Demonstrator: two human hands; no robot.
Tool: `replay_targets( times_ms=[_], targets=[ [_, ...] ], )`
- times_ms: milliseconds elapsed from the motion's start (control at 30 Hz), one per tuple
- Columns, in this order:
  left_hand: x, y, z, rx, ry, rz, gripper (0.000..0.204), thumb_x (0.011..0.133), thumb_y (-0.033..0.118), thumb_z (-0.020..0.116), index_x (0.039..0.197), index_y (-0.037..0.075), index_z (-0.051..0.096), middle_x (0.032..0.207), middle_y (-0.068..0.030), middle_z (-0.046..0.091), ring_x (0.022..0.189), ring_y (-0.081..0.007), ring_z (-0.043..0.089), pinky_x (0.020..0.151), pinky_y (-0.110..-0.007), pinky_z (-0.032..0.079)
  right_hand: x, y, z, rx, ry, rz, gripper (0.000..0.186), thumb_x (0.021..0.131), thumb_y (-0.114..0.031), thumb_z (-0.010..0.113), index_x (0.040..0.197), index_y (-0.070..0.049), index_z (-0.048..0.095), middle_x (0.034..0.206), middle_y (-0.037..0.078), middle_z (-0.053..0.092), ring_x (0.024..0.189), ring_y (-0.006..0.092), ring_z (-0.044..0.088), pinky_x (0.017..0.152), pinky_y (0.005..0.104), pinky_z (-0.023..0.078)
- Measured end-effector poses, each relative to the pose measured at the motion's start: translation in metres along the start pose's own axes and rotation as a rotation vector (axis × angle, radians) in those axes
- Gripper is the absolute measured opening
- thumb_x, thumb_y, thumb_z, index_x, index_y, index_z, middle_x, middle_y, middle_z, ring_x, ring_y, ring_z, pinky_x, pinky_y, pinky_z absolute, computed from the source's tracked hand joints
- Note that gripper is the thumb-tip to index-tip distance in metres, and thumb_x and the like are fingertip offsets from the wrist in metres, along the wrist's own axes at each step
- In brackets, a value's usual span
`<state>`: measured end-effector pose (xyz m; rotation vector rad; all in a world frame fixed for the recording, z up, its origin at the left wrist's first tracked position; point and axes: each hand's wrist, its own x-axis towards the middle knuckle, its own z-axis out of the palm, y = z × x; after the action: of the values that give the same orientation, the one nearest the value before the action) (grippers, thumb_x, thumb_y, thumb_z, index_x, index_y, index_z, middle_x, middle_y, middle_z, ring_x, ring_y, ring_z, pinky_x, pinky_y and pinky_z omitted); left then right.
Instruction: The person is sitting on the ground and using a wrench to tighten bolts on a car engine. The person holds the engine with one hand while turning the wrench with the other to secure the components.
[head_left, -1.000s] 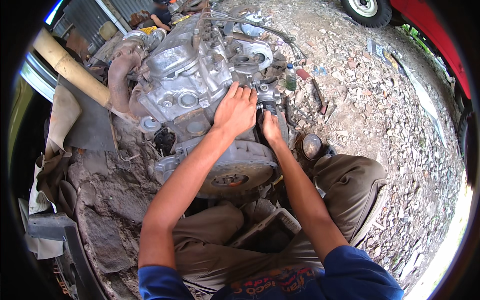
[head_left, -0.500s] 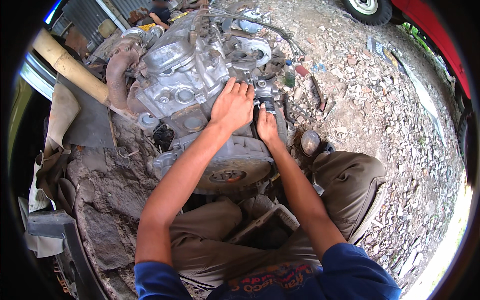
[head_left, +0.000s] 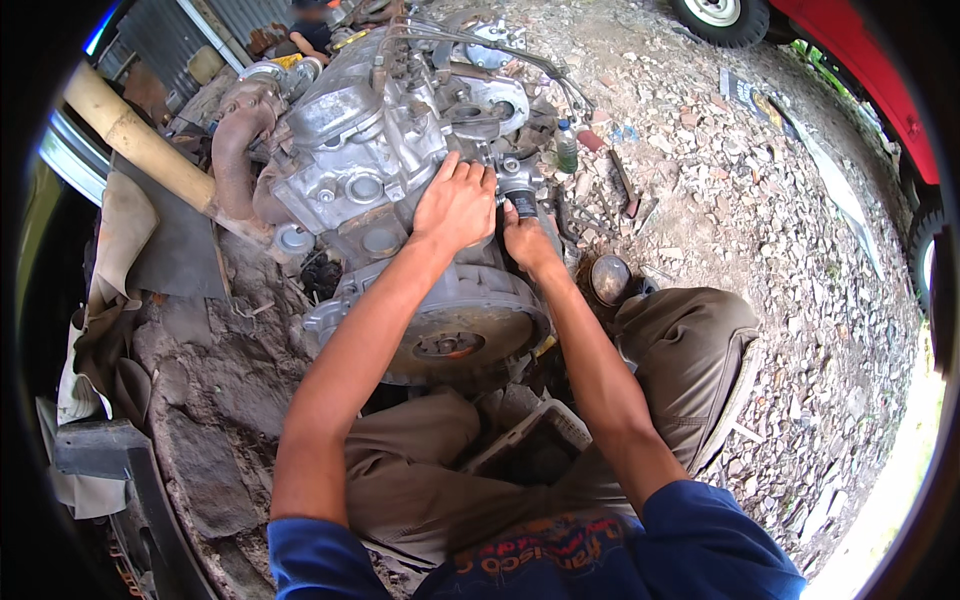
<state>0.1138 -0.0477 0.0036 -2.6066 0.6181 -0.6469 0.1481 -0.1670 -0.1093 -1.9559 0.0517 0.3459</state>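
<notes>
A large grey metal engine [head_left: 345, 135] fills the upper middle, its round flywheel [head_left: 470, 340] facing me. My left hand [head_left: 455, 205] lies against the engine's right side, its fingers bent over toward a metal fitting [head_left: 517, 172]. The fingertips are hidden, so what they grip cannot be seen. Below that fitting sits a black cylinder [head_left: 523, 204] that looks like an oil filter. My right hand [head_left: 528, 243] is closed at the cylinder's lower end, thumb up along its near side. Part of the right fingers is out of sight behind it.
On the rubble right of the engine are a plastic bottle [head_left: 567, 150], a hammer [head_left: 626, 190] and a round tin [head_left: 610, 278]. A plastic crate [head_left: 555, 425] sits between my legs. A bamboo pole [head_left: 140, 140] leans at left. Another person [head_left: 312, 32] is at the back.
The view has shifted slightly, moving the engine and both hands a little leftward in the picture. Both hands keep nearly the same places on the engine; the right thumb has shifted slightly at the cylinder.
</notes>
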Motion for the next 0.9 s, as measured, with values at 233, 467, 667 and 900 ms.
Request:
replay_targets(
  times_ms=[233, 467, 667, 900],
  targets=[
    [0.003, 0.001, -0.008, -0.023, -0.105, -0.027, 0.045, 0.087, 0.025, 0.060, 0.123, 0.000, 0.065, 0.119, -0.0167, 0.067, 0.108, -0.0261, 0.063, 0.114, -0.042, 0.033, -0.019, 0.004, 0.005, 0.047, 0.202, -0.042, 0.076, 0.103, -0.055, 0.032, 0.109, 0.012, 0.066, 0.115, 0.039, 0.061, 0.119, 0.0526, 0.054, 0.105, 0.0526, 0.041],
    [0.005, -0.001, -0.003, -0.042, -0.031, -0.026, 0.044, 0.084, 0.024, 0.064, 0.120, -0.001, 0.066, 0.119, -0.0173, 0.068, 0.110, -0.0252, 0.063, 0.115, -0.042, 0.033, 0.010, 0.038, -0.003, 0.090, 0.150, -0.213, 0.079, 0.104, -0.060, 0.026, 0.094, 0.009, 0.064, 0.092, 0.032, 0.065, 0.093, 0.0475, 0.061, 0.086, 0.0509, 0.046],
    [0.004, 0.000, -0.003, -0.021, -0.044, -0.021, 0.047, 0.083, 0.026, 0.065, 0.122, -0.001, 0.064, 0.120, -0.0166, 0.067, 0.112, -0.0250, 0.063, 0.115, -0.041, 0.032, 0.021, 0.041, 0.012, 0.197, 0.086, -0.173, 0.082, 0.103, -0.064, 0.025, 0.079, 0.009, 0.056, 0.071, 0.022, 0.057, 0.073, 0.0319, 0.053, 0.075, 0.0463, 0.044],
    [0.000, -0.002, -0.004, -0.018, -0.053, -0.030, 0.047, 0.083, 0.027, 0.066, 0.120, -0.001, 0.065, 0.120, -0.0177, 0.067, 0.112, -0.0255, 0.063, 0.115, -0.041, 0.033, 0.020, 0.035, 0.019, 0.218, 0.109, -0.196, 0.078, 0.104, -0.060, 0.027, 0.072, 0.007, 0.052, 0.064, 0.018, 0.051, 0.065, 0.0270, 0.046, 0.069, 0.0453, 0.041]
  ],
)
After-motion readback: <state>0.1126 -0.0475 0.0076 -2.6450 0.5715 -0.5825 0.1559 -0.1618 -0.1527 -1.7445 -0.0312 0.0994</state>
